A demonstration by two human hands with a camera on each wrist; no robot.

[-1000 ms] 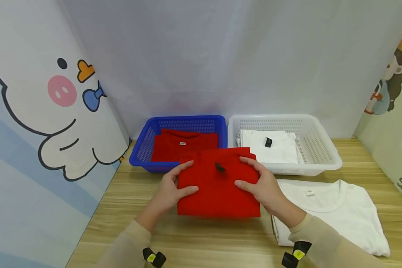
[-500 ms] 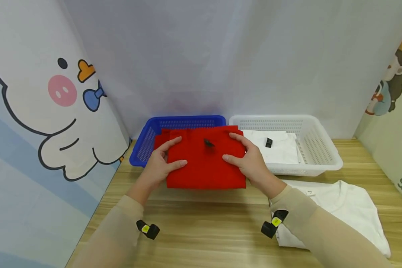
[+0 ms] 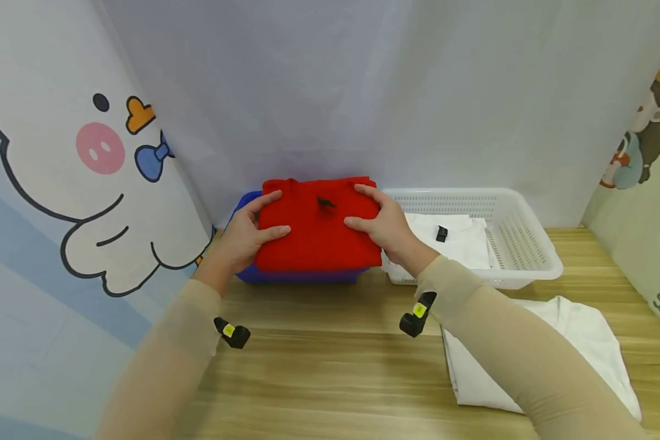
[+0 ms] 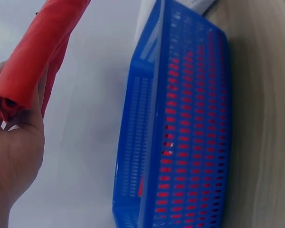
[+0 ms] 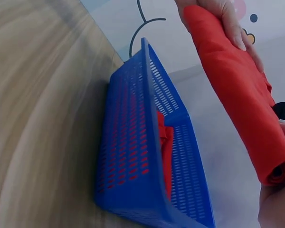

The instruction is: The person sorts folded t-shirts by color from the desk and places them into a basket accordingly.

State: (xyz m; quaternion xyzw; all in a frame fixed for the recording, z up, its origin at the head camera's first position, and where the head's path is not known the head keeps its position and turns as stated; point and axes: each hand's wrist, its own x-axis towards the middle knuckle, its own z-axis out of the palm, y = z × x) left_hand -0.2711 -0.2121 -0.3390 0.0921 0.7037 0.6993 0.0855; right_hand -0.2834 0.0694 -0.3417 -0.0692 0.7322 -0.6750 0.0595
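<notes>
Between both hands is a folded red shirt (image 3: 319, 238) with a small black tag (image 3: 326, 202) near its far edge. My left hand (image 3: 244, 232) grips its left side, thumb on top and fingers reaching beneath. On the opposite side my right hand (image 3: 387, 223) holds it the same way. Directly below the shirt stands a blue basket (image 3: 302, 276), mostly covered by it in the head view. Both wrist views show the shirt raised above the rim of the basket (image 4: 154, 114). Inside that basket lies another red garment (image 5: 165, 152).
A white basket (image 3: 528, 244) stands close to the right of the blue one, with folded white shirts (image 3: 462, 241) inside. At the right front a folded white shirt (image 3: 583, 354) lies on the wooden table (image 3: 319, 366). A pale curtain (image 3: 319, 91) hangs behind the baskets.
Both hands have carried the folded red shirt forward and a little left, from above the table in front of the blue basket to over it. The grip looks unchanged.
</notes>
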